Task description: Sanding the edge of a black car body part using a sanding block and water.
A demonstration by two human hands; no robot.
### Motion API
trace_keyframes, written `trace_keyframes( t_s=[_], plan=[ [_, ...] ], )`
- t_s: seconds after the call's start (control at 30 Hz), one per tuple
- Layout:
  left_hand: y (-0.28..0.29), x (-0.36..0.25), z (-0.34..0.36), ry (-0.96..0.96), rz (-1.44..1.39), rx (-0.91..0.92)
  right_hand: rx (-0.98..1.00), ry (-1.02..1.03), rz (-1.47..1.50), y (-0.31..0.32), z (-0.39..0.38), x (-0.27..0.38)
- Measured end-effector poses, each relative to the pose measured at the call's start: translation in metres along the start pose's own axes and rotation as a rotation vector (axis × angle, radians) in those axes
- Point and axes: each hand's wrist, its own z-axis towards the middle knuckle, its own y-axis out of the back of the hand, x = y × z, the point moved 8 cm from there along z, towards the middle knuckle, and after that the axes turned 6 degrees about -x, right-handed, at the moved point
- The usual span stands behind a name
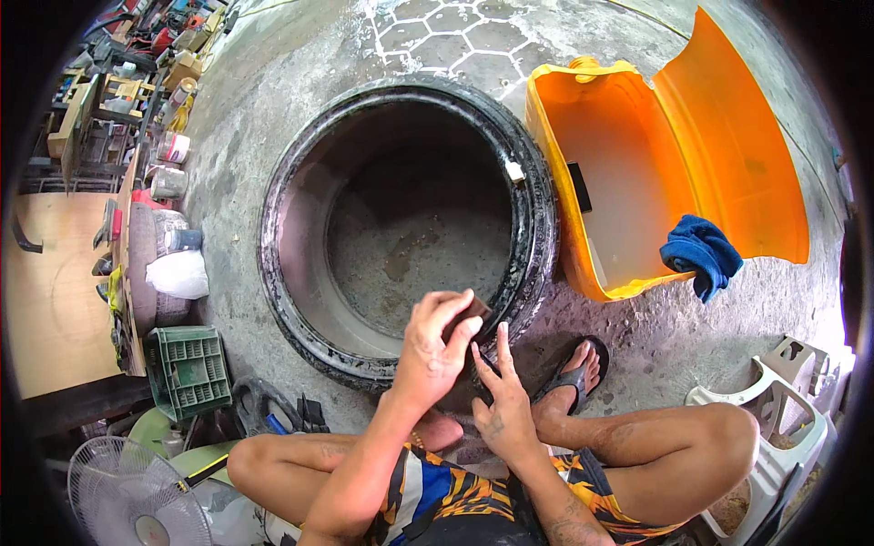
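A large black cylindrical ring (278,209), like a wheel rim, lies on the floor in front of me, a small white piece (514,172) on its upper right edge. My left hand (432,350) grips a small dark brown block (479,308) at the ring's near right edge. My right hand (501,405) is just below it at that edge, fingers apart, with nothing visible held; whether they touch the ring is unclear. To the right stands a cut-open orange plastic container (746,155) with cloudy liquid, a dark bar (579,187) inside and a blue cloth (701,250) over its rim.
Clutter, a plywood board (59,291), a white bag (177,273) and a green crate (187,369) line the left. A fan (137,500) is at lower left, a white plastic chair (765,409) at lower right. My legs and sandalled foot (578,373) frame the near floor.
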Motion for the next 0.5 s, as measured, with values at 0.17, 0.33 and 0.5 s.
trace_keyframes(
  t_s=[0.17, 0.33, 0.5],
  plan=[
    [-0.061, -0.096, 0.096, -0.326, -0.021, -0.057, -0.038, 0.056, -0.049, 0.002, -0.006, -0.008],
    [-0.28, -0.149, 0.153, -0.536, 0.459, 0.412, 0.053, 0.044, -0.113, -0.018, -0.02, -0.049],
    [-0.318, -0.094, 0.151, -0.358, 0.558, 0.318, -0.074, 0.281, 0.035, -0.025, -0.02, -0.02]
  ],
)
